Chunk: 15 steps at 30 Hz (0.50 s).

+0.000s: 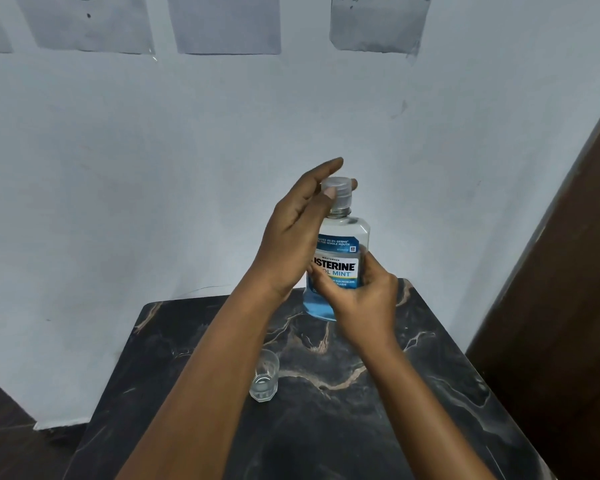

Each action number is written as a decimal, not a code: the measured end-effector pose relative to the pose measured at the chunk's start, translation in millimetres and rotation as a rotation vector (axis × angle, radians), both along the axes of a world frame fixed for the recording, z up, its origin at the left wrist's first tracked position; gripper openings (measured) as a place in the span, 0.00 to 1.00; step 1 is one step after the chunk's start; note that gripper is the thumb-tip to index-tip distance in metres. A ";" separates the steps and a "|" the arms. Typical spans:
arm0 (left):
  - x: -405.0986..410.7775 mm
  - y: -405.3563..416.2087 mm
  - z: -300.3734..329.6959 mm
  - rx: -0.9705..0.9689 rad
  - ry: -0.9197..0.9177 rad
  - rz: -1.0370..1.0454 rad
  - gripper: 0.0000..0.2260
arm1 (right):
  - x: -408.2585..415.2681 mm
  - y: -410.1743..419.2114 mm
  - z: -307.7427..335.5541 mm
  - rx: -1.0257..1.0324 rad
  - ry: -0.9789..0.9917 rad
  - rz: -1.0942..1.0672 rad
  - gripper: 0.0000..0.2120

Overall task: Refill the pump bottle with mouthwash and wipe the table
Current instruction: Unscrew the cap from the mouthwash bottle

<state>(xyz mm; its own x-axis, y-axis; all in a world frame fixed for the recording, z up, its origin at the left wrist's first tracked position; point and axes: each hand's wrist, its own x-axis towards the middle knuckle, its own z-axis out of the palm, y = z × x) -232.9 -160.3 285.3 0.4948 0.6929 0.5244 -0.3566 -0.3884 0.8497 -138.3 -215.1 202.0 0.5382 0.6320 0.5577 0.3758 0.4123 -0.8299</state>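
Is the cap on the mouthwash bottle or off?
On: the clear cap sits atop the mouthwash bottle, left hand pinching it. How tightly: cannot tell.

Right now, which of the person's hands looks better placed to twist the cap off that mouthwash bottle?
The left hand, probably. Its thumb and fingers already pinch the clear cap, while the right hand grips the lower body of the mouthwash bottle and steadies it above the table.
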 end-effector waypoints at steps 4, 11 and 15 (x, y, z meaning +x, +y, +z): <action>-1.1 -0.3 -3.2 0.020 -0.035 0.017 0.11 | -2.1 1.2 -3.0 -0.008 0.023 0.002 0.13; -0.4 -0.9 -6.4 0.076 -0.019 0.110 0.12 | -6.9 -1.2 -6.1 -0.003 0.031 0.022 0.14; -1.7 -1.9 -6.6 0.094 -0.026 0.070 0.13 | -8.6 -1.4 -4.6 0.008 0.033 0.035 0.12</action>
